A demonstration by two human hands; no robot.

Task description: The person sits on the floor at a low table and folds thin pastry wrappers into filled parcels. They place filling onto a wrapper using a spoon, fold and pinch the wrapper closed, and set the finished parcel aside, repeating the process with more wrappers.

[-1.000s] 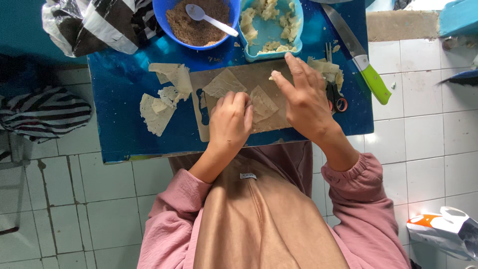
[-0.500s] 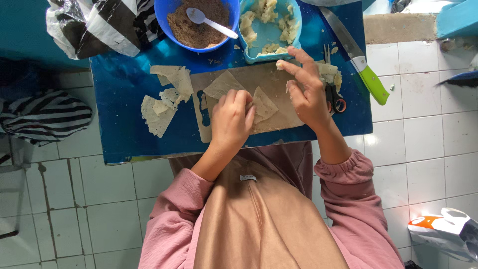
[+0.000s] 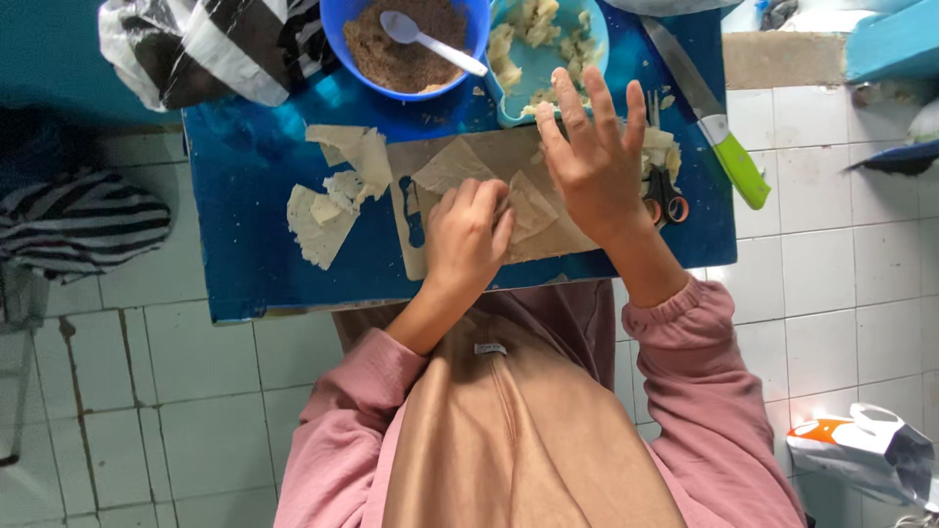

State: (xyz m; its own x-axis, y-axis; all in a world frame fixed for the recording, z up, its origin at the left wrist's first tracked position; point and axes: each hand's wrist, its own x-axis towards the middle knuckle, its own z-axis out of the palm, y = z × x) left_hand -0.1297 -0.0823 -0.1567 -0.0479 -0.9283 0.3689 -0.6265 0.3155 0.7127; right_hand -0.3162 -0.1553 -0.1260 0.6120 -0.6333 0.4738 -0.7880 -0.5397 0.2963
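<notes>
Floor (image 3: 861, 284): white square tiles, dark grout, some staining at lower left. Low blue table (image 3: 245, 264) stands on it, top scuffed and blotchy. Teal surface (image 3: 49, 59) at upper left. Striped cloth (image 3: 78, 220) lies on the floor left of the table. Light even, soft.

The right hand (image 3: 597, 161) has lifted off the thin pale wrapper (image 3: 528, 210) on the brown board (image 3: 489, 200) and now hovers with fingers spread, reaching toward the light blue dish (image 3: 548, 49). The left hand (image 3: 468, 240) has curled its fingers tighter on the wrapper
</notes>
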